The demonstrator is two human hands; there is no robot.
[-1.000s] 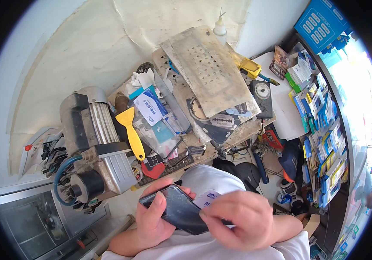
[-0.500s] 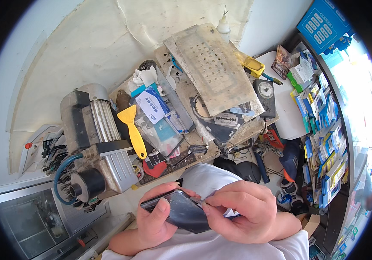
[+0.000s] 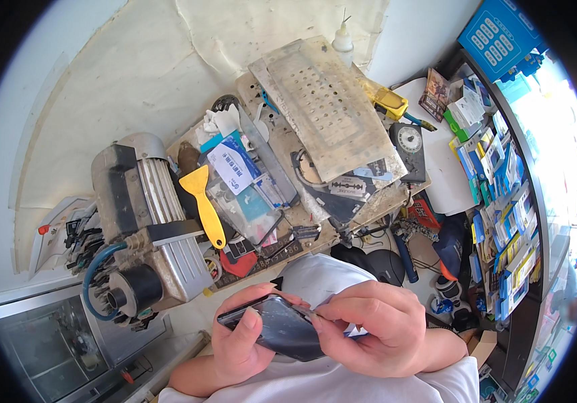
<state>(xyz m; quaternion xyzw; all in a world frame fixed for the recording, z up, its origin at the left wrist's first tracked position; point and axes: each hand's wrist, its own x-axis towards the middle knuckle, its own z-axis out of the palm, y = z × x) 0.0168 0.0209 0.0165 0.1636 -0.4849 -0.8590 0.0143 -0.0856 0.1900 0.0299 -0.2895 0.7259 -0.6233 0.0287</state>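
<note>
My left hand (image 3: 238, 342) is closed round a dark phone (image 3: 288, 329) with a scuffed, glossy face, thumb on its near side and fingertips along the far edge. My right hand (image 3: 379, 326) pinches at the phone's right-hand edge on a thin card (image 3: 357, 331), mostly hidden by my fingers, with a bit of white and blue showing. Both hands are low in the view, over my white-clothed lap, just below the cluttered bench.
A grimy pump (image 3: 157, 188) stands left of a yellow scraper (image 3: 204, 208). The bench also carries plastic sheets and cards (image 3: 231, 164), a perforated plate (image 3: 322, 101), razor blades (image 3: 345, 186), a dropper bottle (image 3: 342, 47) and a dial box (image 3: 409, 151). Card racks (image 3: 500, 221) line the right.
My right hand has shifted slightly right and up, curling further over the card, which is now mostly covered. My left hand still grips the phone, which moved only slightly.
</note>
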